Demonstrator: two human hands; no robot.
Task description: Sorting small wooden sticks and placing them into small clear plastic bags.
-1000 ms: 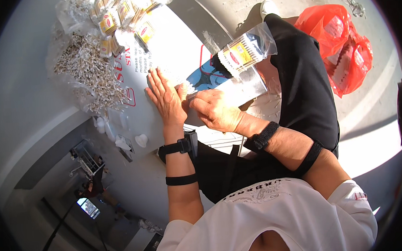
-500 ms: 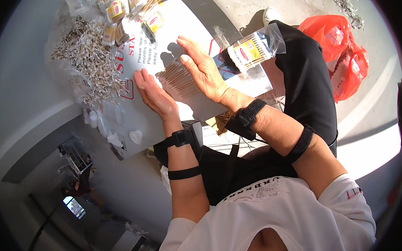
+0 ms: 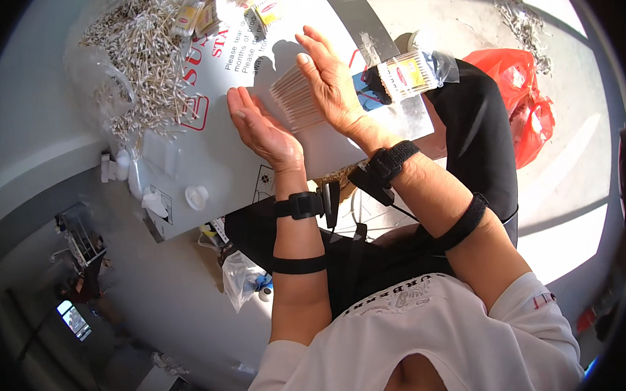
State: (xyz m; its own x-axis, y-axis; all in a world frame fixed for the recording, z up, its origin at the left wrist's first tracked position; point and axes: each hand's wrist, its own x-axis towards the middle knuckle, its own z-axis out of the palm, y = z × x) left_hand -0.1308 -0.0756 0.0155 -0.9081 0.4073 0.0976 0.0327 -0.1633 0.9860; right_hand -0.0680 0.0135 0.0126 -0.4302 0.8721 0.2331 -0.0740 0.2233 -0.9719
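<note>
A row of loose cotton swabs lies side by side on a white printed board. At the row's left end is my left hand, its fingers stretched out and palm turned toward the swabs. On the other end my right hand is held edge down with fingers extended, close against the swabs. Neither hand grips anything. Just right of my right hand, a clear bag of cotton swabs with a yellow label rests at the board's edge near my knee.
A big heap of loose swabs spills from clear plastic on the left. Several yellow-labelled swab packs lie at the far edge of the white board. Small white pieces sit near its front. Red plastic bags stand on the floor at right.
The whole view has shifted, so the board and heap appear turned and a clear bag shows below the board. Both hands stay open on either side of the swab row.
</note>
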